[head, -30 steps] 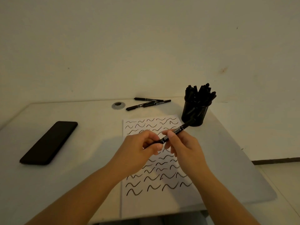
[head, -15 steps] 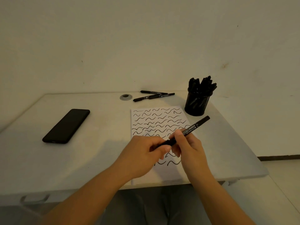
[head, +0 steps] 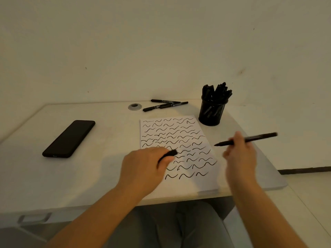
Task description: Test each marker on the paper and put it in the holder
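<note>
My right hand (head: 240,154) grips a black marker (head: 258,137) above the paper's right edge, its bare tip pointing left. My left hand (head: 143,167) pinches the marker's black cap (head: 169,153) over the paper's left part. The white paper (head: 206,183) lies on the table, covered with several rows of black wavy strokes. A black mesh holder (head: 211,113) stands past the paper's far right corner, packed with several black markers. Three loose black markers (head: 165,105) lie at the table's far edge.
A black phone (head: 69,138) lies flat on the left of the white table (head: 107,167). A round grey cable grommet (head: 134,106) sits near the far edge. The wall rises right behind the table. The floor shows to the right.
The hands have pulled apart: the cap came off in my left hand, and my right hand swung the marker out to the right. The camera view has tilted up a little.
</note>
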A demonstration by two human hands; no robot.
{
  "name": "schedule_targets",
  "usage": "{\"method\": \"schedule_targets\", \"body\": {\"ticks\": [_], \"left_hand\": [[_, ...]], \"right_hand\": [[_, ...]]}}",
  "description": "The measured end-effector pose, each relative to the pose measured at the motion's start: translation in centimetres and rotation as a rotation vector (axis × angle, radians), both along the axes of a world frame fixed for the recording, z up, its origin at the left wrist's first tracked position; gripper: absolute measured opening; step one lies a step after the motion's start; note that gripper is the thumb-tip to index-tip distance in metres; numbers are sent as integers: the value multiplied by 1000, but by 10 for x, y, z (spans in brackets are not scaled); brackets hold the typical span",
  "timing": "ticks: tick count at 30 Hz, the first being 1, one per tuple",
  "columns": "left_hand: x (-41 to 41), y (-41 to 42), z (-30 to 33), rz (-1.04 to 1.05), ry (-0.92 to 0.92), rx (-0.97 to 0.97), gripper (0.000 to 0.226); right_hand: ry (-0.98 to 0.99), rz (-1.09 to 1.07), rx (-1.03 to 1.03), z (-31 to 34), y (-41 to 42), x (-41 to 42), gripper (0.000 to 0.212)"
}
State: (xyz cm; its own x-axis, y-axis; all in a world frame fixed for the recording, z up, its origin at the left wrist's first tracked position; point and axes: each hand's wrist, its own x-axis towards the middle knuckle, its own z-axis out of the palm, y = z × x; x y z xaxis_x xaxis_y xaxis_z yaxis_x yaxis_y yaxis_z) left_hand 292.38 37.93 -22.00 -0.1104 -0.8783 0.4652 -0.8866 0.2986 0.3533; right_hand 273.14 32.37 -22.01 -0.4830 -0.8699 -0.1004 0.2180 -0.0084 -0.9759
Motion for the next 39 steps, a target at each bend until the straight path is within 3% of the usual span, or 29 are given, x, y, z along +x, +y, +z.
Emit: {"method": "schedule_targets", "body": {"ticks": [2, 6, 14, 21, 27, 32, 39], "left_hand": [[11, -2, -5, 0, 91, 31, 47], [4, -11, -14, -83, 166, 125, 39], [-24, -23, -38, -149, 32, 258, 33], [-24, -27, -43, -122, 62, 284, 29], [-25, -26, -42, -109, 82, 292, 30], [-28, -22, -40, -112, 61, 256, 31], [-37, -9, -34, -177, 134, 187, 53]], "right_hand": [[177, 17, -69, -5, -3, -21, 23], [423, 186, -95, -25, 4, -30, 18], [559, 208, -63, -48, 10, -53, 19], [711, 463, -153, -50, 12, -51, 15], [781, 263, -104, -52, 9, -57, 24], [533, 62, -166, -42, 21, -65, 18], [186, 324, -145, -28, 37, -30, 24]]}}
